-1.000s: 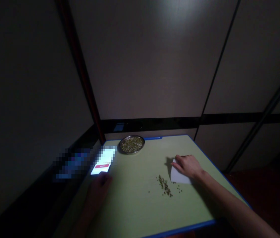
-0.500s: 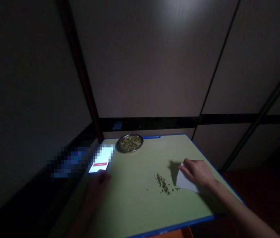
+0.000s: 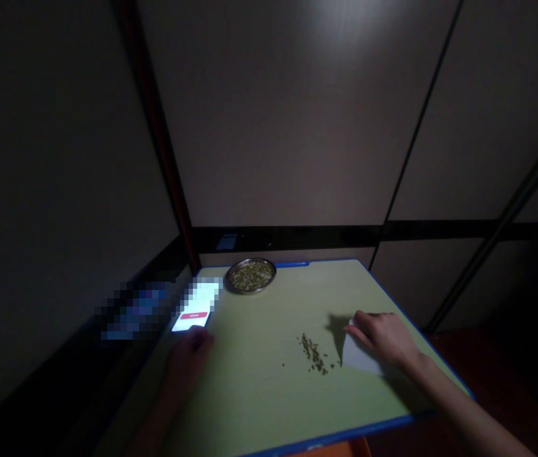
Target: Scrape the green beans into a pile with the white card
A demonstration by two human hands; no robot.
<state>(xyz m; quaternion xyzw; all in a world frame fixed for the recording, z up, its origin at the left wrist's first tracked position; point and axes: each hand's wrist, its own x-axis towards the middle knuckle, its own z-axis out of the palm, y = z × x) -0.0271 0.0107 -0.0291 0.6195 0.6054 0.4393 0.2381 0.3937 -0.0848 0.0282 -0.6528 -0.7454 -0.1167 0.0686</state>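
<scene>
My right hand (image 3: 386, 336) is closed on a piece of white paper (image 3: 361, 360), its lower edge close to the table top. Just left of the paper lies a loose strip of small brownish-green seeds or pods (image 3: 314, 354), with a few strays around it. My left hand (image 3: 190, 352) rests at the table's left side with curled fingers, by the near end of a lit phone (image 3: 197, 308). Dimness hides whether those fingers hold anything. At the back left stands a round metal plate (image 3: 251, 292) holding many similar green and pale bits.
The pale green table (image 3: 259, 406) has a blue rim. A blurred-out dark screen (image 3: 138, 311) is left of the phone. An orange drawer or box (image 3: 335, 449) shows under the front edge. Cabinet panels (image 3: 278, 139) rise behind the table.
My right hand with the paper has shifted slightly right and toward me, away from the seeds. My left hand, the phone and the plate stay about where they were.
</scene>
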